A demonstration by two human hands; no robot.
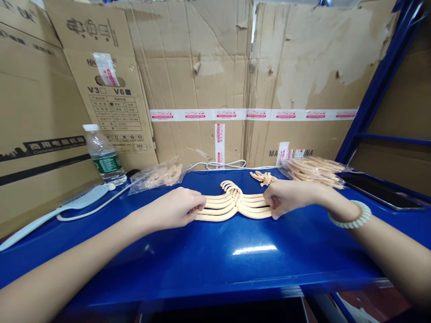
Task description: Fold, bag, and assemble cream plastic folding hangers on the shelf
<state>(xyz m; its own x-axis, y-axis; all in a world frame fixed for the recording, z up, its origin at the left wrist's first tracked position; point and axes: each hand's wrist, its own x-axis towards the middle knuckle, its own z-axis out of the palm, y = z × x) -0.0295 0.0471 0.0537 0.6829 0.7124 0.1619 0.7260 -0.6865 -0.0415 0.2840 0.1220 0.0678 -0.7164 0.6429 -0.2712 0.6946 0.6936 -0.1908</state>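
Observation:
Several peach-coloured clothes hangers (218, 211) lie nested together on the blue shelf top (208, 264), their hooks curling up at the back. My left hand (178, 206) is closed round their left ends. At the right ends, my right hand (283, 197) grips the same stack with bent fingers; a pale bead bracelet (352, 216) circles that wrist. Behind the stack sits a small pile of loose peach hooks (264, 178). The outer tips of the hangers are hidden under both hands.
Clear bags of peach parts lie at back left (164, 174) and back right (313, 170). A water bottle (106, 157), a pale hairbrush (84, 197) and a white cable (222, 166) are at left and back. A dark tablet (380, 190) lies right. Cardboard (202, 80) walls the back.

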